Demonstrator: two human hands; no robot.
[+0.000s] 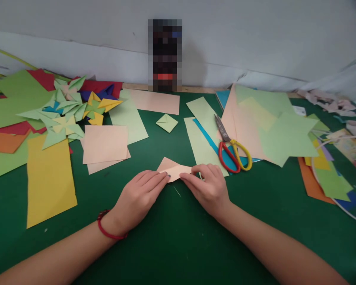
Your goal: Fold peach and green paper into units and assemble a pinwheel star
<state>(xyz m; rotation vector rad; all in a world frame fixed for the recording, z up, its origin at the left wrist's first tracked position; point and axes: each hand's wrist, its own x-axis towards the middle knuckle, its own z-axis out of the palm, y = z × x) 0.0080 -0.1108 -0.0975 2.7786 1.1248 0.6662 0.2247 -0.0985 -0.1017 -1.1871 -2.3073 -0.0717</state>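
A small pink sheet of folded paper (175, 171) lies on the green tabletop between my hands. My left hand (141, 194) presses its left part with thumb and fingers together. At the right end, my right hand (209, 188) pinches the paper between thumb and index finger. Just beyond it sits a small light green folded paper square (167, 123). Scissors (231, 146) with one red and one yellow handle rest to the right on strips of paper. Pink paper squares (105, 144) are stacked to the left.
Folded paper stars (65, 107) and coloured sheets are piled at the left. A yellow sheet (50, 182) lies nearer me. Large green and pink sheets (264, 126) cover the right, with paper scraps (329, 170) beyond. A pixelated upright object (165, 55) stands against the wall.
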